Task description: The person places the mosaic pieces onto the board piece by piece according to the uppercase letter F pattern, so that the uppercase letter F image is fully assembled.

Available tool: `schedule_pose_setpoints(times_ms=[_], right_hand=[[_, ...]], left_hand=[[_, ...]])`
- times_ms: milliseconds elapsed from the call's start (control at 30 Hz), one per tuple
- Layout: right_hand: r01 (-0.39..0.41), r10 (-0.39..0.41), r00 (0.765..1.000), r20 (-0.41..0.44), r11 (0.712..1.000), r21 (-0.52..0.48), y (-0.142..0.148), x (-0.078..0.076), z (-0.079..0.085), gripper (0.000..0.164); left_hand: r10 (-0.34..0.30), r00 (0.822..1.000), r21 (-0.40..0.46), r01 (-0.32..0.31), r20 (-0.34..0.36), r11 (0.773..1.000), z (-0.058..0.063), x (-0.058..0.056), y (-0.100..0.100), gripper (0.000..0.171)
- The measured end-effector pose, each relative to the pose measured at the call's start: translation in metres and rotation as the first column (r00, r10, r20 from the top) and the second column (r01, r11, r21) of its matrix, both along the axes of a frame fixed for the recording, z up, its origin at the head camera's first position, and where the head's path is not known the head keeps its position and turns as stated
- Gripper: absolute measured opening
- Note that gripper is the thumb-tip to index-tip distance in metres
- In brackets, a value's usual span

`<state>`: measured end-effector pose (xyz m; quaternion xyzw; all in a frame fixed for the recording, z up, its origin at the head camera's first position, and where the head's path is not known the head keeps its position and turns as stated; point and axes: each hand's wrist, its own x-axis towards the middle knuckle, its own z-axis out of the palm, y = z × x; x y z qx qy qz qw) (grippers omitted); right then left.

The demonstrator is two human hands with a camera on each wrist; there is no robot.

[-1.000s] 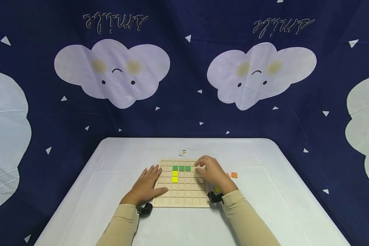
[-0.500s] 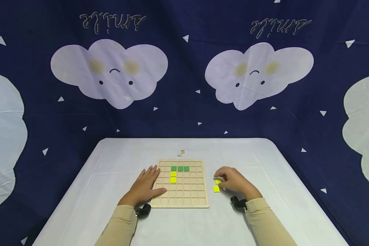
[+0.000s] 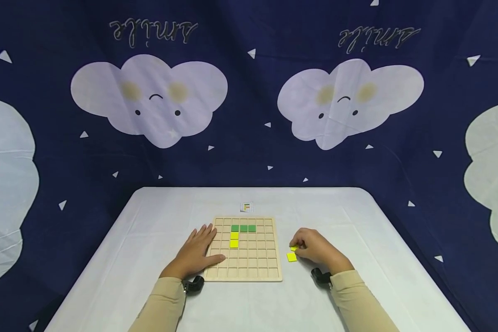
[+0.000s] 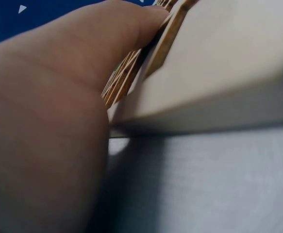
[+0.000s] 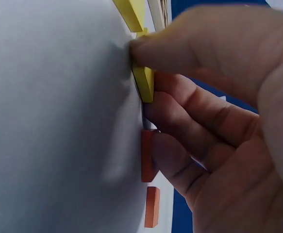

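Observation:
My left hand point(image 3: 194, 251) lies with spread fingers over the left edge of a wooden grid board point(image 3: 257, 272), the thumb reaching onto its squares. Three green tiles point(image 3: 243, 228) form a row on the board, and two yellow tiles point(image 3: 234, 243) run down below the leftmost one. Right of the board, my right hand point(image 3: 317, 249) pinches a yellow tile point(image 5: 144, 85) between thumb and fingers, at the table surface. Another loose yellow tile point(image 3: 291, 257) lies just beside it, towards me. The left wrist view shows mostly the thumb and the board's blurred edge.
Two orange tiles point(image 5: 148, 156) lie on the table by the curled fingers in the right wrist view; the hand hides them in the head view. A small printed card point(image 3: 246, 207) lies beyond the board. A dark blue cloud-patterned cloth point(image 3: 249, 92) hangs behind the white table point(image 3: 182, 203).
My right hand has moved right from the board's upper right to the loose yellow tiles, and now pinches one, shifted slightly towards me. The left hand has stayed on the board.

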<state>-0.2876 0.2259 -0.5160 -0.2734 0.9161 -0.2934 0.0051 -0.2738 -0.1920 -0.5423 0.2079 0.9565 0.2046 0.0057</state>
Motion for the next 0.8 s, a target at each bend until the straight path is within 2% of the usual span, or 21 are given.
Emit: schedule_pose_setpoints(times_ms=[400,600,800], right_hand=[[0.022,-0.021,0.999,-0.033,0.999,0.043,-0.006,0.001,-0.001,0.021],[0.048,-0.047,0.998,-0.043,0.999,0.019,-0.022,-0.002,0.006,0.02],[-0.022,0.022,0.996,-0.089,1.0,0.004,-0.05,-0.004,0.014,0.019]], left_hand=[[0.001,1.0,-0.011,-0.001,0.016,1.0,-0.001,0.0,0.0,0.104],[-0.001,1.0,0.009,0.002,-0.015,1.0,-0.002,0.0,-0.001,0.102],[0.001,1.0,-0.007,-0.001,0.008,1.0,-0.002,-0.001,0.001,0.103]])
